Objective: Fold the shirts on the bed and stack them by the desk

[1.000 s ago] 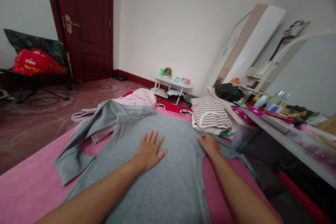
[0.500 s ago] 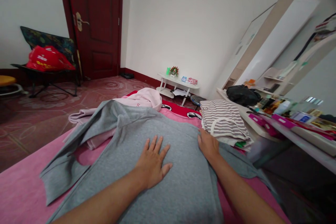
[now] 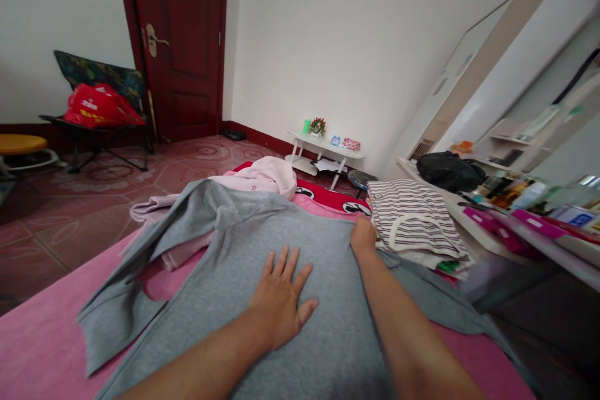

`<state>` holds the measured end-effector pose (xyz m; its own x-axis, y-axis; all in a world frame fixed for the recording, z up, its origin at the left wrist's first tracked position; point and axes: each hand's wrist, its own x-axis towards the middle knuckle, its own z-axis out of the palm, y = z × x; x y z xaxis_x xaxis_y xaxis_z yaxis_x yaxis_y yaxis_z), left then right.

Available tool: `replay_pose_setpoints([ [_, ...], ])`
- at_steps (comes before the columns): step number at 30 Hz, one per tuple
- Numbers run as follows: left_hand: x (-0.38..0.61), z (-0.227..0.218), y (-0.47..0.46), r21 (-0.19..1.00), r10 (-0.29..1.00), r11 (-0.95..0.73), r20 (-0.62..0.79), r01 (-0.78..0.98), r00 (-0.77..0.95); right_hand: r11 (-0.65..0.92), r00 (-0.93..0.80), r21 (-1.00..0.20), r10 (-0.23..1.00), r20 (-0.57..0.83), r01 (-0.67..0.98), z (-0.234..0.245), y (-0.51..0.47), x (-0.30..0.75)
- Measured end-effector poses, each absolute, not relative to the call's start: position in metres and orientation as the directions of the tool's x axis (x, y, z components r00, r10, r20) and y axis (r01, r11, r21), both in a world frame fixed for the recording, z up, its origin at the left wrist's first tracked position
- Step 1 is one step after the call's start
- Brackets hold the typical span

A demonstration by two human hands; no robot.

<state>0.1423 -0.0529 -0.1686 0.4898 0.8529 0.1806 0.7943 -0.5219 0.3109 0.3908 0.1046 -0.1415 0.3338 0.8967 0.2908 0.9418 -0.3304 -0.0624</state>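
Pressing left hand [image 3: 281,300] flat on the middle of the grey shirt [image 3: 244,262], fingers splayed, grasping nothing. Resting right hand [image 3: 363,237] on the shirt's far right edge, just beside the striped garment [image 3: 412,219]; fingers curling, any pinch on fabric not showing. Lying spread over the pink bed cover [image 3: 37,350], beneath both hands.

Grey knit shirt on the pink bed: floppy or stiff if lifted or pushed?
Probably floppy: the grey knit shirt drapes in folds over the pale pink garment beneath. Likely light, sagging if lifted by one edge, as its limp sleeve suggests. Pushed, it may bunch rather than slide on the pink bedsheet.
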Motion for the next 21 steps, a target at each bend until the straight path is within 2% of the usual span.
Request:
replay_pose_setpoints([
  [4, 0.143, -0.169, -0.053, 0.309, 0.855, -0.518, 0.175, 0.797, 0.488, -0.348, 0.355, -0.083, 0.878, 0.321, 0.934, -0.150, 0.094, 0.373],
  [7, 0.143, -0.169, -0.054, 0.304, 0.858, -0.513, 0.177, 0.803, 0.482, -0.246, 0.264, -0.094, 0.898, 0.351, 0.965, -0.148, 0.085, 0.355],
  [10, 0.144, -0.168, -0.054, 0.305, 0.861, -0.509, 0.177, 0.805, 0.477, 0.003, 0.073, -0.210, 0.934, 0.349, 0.978, -0.148, 0.085, 0.330],
  [12, 0.144, -0.167, -0.055, 0.308, 0.860, -0.510, 0.176, 0.803, 0.479, 0.107, -0.008, -0.288, 0.946, 0.324, 0.951, -0.151, 0.095, 0.312],
  [18, 0.143, -0.163, -0.054, 0.316, 0.859, -0.511, 0.148, 0.799, 0.491, 0.036, 0.058, -0.579, 0.988, 0.144, 0.815, -0.163, 0.149, 0.271],
  [21, 0.142, -0.164, -0.053, 0.331, 0.860, -0.508, 0.143, 0.795, 0.490, 0.085, 0.015, -0.650, 0.989, 0.148, 0.755, -0.170, 0.166, 0.259],
])
